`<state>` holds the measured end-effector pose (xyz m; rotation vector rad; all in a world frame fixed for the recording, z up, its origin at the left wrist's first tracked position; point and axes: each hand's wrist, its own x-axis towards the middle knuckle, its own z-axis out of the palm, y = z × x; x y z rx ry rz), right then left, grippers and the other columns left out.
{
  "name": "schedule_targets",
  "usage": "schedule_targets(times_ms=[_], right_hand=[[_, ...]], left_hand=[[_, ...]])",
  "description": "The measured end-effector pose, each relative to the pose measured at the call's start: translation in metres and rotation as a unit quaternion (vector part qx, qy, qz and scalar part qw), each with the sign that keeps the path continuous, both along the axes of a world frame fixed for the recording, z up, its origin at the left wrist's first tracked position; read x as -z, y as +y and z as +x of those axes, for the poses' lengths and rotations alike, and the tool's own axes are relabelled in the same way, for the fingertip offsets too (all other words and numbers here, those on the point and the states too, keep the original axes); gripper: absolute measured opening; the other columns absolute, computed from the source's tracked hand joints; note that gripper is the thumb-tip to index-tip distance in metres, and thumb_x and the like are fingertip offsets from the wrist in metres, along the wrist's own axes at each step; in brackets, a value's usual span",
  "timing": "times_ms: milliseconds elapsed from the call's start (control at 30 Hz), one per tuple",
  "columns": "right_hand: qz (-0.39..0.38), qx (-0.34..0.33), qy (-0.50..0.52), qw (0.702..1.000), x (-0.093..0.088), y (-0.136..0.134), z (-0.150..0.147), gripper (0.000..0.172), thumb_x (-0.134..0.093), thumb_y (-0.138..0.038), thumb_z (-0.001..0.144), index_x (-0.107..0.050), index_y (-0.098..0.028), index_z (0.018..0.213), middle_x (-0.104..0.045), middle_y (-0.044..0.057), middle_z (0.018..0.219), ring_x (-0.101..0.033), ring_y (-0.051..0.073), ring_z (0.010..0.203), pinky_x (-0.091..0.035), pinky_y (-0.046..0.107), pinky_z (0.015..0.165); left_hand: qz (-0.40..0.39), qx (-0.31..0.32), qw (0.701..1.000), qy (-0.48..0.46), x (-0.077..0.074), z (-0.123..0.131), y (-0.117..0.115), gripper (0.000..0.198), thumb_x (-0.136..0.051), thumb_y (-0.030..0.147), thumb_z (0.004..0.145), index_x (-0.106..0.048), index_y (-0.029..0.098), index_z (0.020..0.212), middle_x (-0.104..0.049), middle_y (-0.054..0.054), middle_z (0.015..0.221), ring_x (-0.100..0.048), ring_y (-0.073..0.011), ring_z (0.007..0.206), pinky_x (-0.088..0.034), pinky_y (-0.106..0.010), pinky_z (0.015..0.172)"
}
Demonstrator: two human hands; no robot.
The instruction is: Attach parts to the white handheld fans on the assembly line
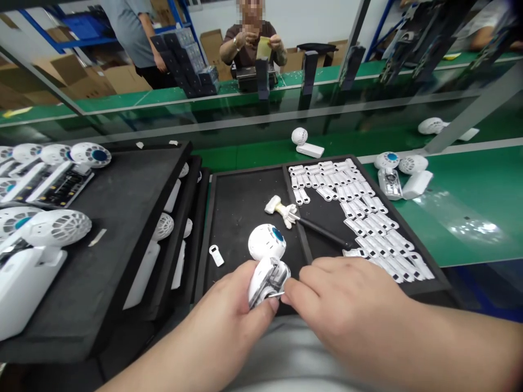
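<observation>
My left hand (229,313) is closed around the handle of a small white handheld fan (262,243). The fan's round head, with a blue centre, points away from me, and its handle is open with inner parts showing. My right hand (347,294) is closed in a pinch at the handle's near end. A thin white edge shows by its fingertips; most of whatever it pinches is hidden. Beyond the hands lies a screwdriver (321,230) with a black handle, its tip by a crumpled white-and-yellow piece (281,210). One small white plate (217,255) lies to the left.
Rows of small white plates (376,228) fill much of the divided black tray (245,190). Stacked black trays (134,179) with more fans stand left. Several fans (414,174) sit on the green conveyor (461,218). Across it, a person (253,46) holds something yellow.
</observation>
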<state>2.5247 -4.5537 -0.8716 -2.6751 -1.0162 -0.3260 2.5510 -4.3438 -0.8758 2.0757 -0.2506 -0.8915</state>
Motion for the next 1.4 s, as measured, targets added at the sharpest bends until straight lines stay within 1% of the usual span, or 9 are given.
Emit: schedule_targets(times_ms=[267, 500, 800, 900, 967, 1033, 1167, 1300, 1400], right_hand=[[-0.035, 0.007, -0.001, 0.999, 0.000, 0.003, -0.004, 0.014, -0.058, -0.011, 0.063, -0.058, -0.020, 0.074, -0.056, 0.003, 0.062, -0.045, 0.017, 0.053, -0.025, 0.032, 0.051], [-0.063, 0.008, 0.005, 0.998, 0.009, 0.008, -0.007, 0.011, -0.061, -0.014, 0.064, -0.057, -0.020, 0.073, -0.055, 0.003, 0.060, -0.048, 0.018, 0.050, -0.025, 0.032, 0.048], [-0.115, -0.013, 0.104, 0.988, 0.012, 0.013, -0.003, 0.012, -0.066, -0.017, 0.065, -0.060, -0.018, 0.076, -0.059, 0.006, 0.062, -0.049, 0.018, 0.051, -0.021, 0.030, 0.047], [-0.073, -0.016, 0.100, 0.992, 0.020, 0.011, 0.000, 0.008, -0.065, -0.015, 0.071, -0.059, -0.019, 0.076, -0.059, 0.003, 0.064, -0.048, 0.017, 0.052, -0.020, 0.030, 0.048], [-0.006, 0.005, 0.064, 0.998, 0.029, 0.007, 0.004, 0.006, -0.061, -0.015, 0.080, -0.059, -0.020, 0.077, -0.057, 0.001, 0.065, -0.048, 0.017, 0.055, -0.023, 0.031, 0.050], [0.072, 0.045, 0.036, 0.996, 0.037, 0.003, 0.009, 0.015, -0.053, -0.016, 0.093, -0.061, -0.020, 0.081, -0.055, 0.000, 0.065, -0.049, 0.017, 0.059, -0.028, 0.031, 0.054], [0.171, 0.080, 0.057, 0.980, 0.045, -0.001, 0.013, 0.024, -0.042, -0.017, 0.102, -0.064, -0.017, 0.092, -0.058, 0.001, 0.070, -0.053, 0.015, 0.064, -0.036, 0.028, 0.062], [0.204, 0.076, 0.053, 0.975, 0.056, -0.003, 0.018, 0.023, -0.042, -0.017, 0.102, -0.065, -0.016, 0.098, -0.062, 0.003, 0.077, -0.057, 0.016, 0.068, -0.041, 0.028, 0.066], [0.146, 0.137, 0.073, 0.977, 0.083, 0.000, 0.028, 0.025, -0.043, -0.015, 0.099, -0.067, -0.015, 0.104, -0.065, 0.007, 0.082, -0.060, 0.020, 0.074, -0.044, 0.031, 0.069]], left_hand=[[0.014, 0.009, 0.999, -0.030, 0.000, -0.001, -0.006, 0.015, -0.050, 0.038, 0.093, -0.056, 0.024, 0.089, -0.066, 0.001, 0.084, -0.057, -0.0189, 0.078, -0.038, -0.026, 0.067], [-0.072, -0.070, 0.995, -0.011, 0.002, -0.004, -0.008, 0.005, -0.063, 0.025, 0.079, -0.062, 0.021, 0.082, -0.066, -0.002, 0.076, -0.055, -0.0194, 0.068, -0.038, -0.026, 0.063], [-0.055, -0.045, 0.997, -0.009, 0.009, -0.002, -0.007, 0.006, -0.062, 0.026, 0.080, -0.061, 0.020, 0.080, -0.063, -0.002, 0.074, -0.053, -0.0186, 0.068, -0.038, -0.026, 0.061], [-0.052, -0.041, 0.997, 0.044, 0.014, -0.001, -0.003, 0.012, -0.058, 0.031, 0.085, -0.057, 0.020, 0.083, -0.060, -0.001, 0.077, -0.051, -0.0165, 0.070, -0.039, -0.025, 0.062], [-0.093, -0.083, 0.986, 0.109, 0.017, 0.000, 0.001, 0.016, -0.056, 0.035, 0.087, -0.055, 0.020, 0.089, -0.056, 0.000, 0.075, -0.050, -0.0155, 0.068, -0.041, -0.025, 0.062], [-0.155, -0.145, 0.964, 0.161, 0.019, 0.000, 0.005, 0.019, -0.059, 0.036, 0.084, -0.053, 0.019, 0.093, -0.055, 0.001, 0.075, -0.052, -0.0150, 0.065, -0.044, -0.027, 0.061], [-0.205, -0.210, 0.941, 0.170, 0.019, 0.000, 0.009, 0.021, -0.065, 0.029, 0.075, -0.052, 0.019, 0.087, -0.056, 0.000, 0.075, -0.056, -0.0144, 0.061, -0.047, -0.027, 0.057], [-0.214, -0.243, 0.929, 0.178, 0.018, 0.002, 0.008, 0.024, -0.067, 0.034, 0.075, -0.054, 0.019, 0.088, -0.059, -0.001, 0.077, -0.058, -0.0148, 0.061, -0.049, -0.026, 0.056], [-0.193, -0.252, 0.933, 0.171, 0.018, -0.001, 0.011, 0.032, -0.067, 0.046, 0.077, -0.056, 0.018, 0.088, -0.062, -0.003, 0.078, -0.058, -0.0151, 0.060, -0.046, -0.025, 0.053]])
